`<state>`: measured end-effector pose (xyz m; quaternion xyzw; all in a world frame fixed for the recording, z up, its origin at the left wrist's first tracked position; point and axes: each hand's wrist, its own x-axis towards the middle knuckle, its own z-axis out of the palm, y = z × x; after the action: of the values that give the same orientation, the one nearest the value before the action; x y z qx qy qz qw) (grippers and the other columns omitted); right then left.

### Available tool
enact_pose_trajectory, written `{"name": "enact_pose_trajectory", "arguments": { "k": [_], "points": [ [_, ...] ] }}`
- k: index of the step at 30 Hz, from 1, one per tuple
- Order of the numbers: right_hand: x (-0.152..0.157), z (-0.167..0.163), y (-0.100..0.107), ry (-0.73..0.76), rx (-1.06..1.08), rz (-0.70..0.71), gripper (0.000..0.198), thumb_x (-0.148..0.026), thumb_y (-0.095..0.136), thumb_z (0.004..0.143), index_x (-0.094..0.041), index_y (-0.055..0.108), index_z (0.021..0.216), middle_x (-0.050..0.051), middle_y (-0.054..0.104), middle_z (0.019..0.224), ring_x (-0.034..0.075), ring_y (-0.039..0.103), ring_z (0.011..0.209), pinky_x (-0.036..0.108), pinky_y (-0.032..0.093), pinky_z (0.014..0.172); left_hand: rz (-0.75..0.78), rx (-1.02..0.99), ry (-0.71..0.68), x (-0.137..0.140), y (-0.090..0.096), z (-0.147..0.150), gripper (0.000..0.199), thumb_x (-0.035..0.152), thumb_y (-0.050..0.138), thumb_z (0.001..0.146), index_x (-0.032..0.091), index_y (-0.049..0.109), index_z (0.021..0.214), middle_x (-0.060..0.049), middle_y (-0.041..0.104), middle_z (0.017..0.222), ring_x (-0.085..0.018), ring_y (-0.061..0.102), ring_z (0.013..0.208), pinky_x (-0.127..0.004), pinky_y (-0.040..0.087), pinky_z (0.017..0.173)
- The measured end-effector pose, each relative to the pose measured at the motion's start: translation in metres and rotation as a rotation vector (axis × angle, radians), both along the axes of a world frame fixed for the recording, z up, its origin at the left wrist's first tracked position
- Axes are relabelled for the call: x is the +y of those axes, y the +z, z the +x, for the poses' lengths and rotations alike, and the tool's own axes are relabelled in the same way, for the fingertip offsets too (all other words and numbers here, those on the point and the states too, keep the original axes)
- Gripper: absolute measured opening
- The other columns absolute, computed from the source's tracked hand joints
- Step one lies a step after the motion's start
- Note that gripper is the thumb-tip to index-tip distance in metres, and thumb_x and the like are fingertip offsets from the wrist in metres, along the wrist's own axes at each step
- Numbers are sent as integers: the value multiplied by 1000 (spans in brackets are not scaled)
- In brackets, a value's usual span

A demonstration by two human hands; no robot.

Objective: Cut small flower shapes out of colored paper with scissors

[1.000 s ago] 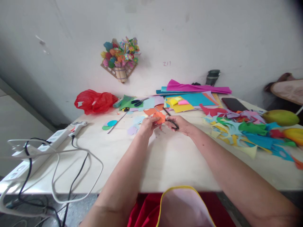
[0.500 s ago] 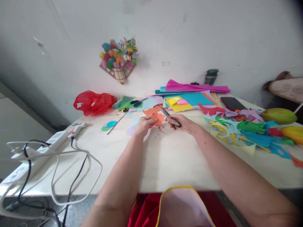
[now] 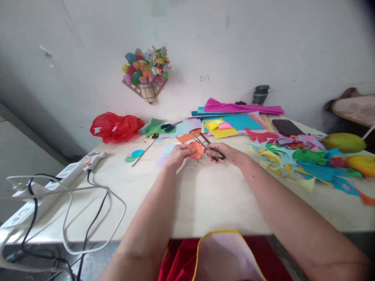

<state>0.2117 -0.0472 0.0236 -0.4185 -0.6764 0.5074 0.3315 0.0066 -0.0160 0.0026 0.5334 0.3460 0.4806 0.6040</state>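
Observation:
An orange paper flower (image 3: 196, 150) with a scalloped edge is pinched between the thumb and fingers of my left hand (image 3: 178, 155). My right hand (image 3: 220, 152) is wrapped round the black handles of a pair of scissors (image 3: 216, 153). The blades point up and to the left, spread apart, just beyond the flower's right edge. Behind both hands lies a piece of orange paper (image 3: 184, 137). Tiny scraps are scattered on the table below the flower.
Paper scraps (image 3: 307, 160) heap on the right, near a phone (image 3: 288, 128) and a mango (image 3: 344, 143). Coloured sheets (image 3: 246, 121) and a second pair of scissors (image 3: 171, 126) lie at the back. A red plastic bag (image 3: 115, 127) and a power strip (image 3: 43, 195) with loose cables stand left.
The flower has been turned flatter in my left hand. The scissor blades have opened wider beside it, while both arms stay in nearly the same place.

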Motion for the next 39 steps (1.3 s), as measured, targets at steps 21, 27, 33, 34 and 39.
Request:
{"name": "enact_pose_trajectory", "arguments": {
  "k": [21,27,33,34,39],
  "points": [
    [3,-1,-3,-1,10,-31,23,-37,64,73,-15,58,78,-4,54,52,7,45,39,20,28,36,-3,-23,-22,-1,1,0,21,23,83,47,12,66,55,-2,63,56,-11,57,53,-25,47,60],
    [2,0,-4,18,20,-25,24,-38,65,72,-15,58,78,-5,53,52,6,44,39,19,32,38,-7,-25,-34,0,0,-1,20,21,82,48,11,67,56,-3,63,57,-12,57,53,-25,47,61],
    [0,-1,-2,13,25,-15,26,-36,70,68,-16,58,78,-5,53,54,6,45,41,19,33,39,-8,-23,-33,-1,1,-1,19,21,81,48,11,66,55,-3,63,57,-12,58,54,-25,47,61],
    [0,-1,-2,15,29,-18,26,-36,70,68,-16,59,78,-5,52,54,6,44,41,19,33,39,-7,-21,-33,-1,1,-1,19,21,81,48,11,66,55,-3,63,57,-12,58,54,-25,47,61],
    [2,-2,-2,18,98,-75,21,-33,68,69,-15,59,76,-5,51,53,6,41,42,20,33,39,7,-18,-42,0,-1,-2,18,21,81,50,11,67,56,-2,62,56,-11,56,53,-25,46,60]
  ]
}}
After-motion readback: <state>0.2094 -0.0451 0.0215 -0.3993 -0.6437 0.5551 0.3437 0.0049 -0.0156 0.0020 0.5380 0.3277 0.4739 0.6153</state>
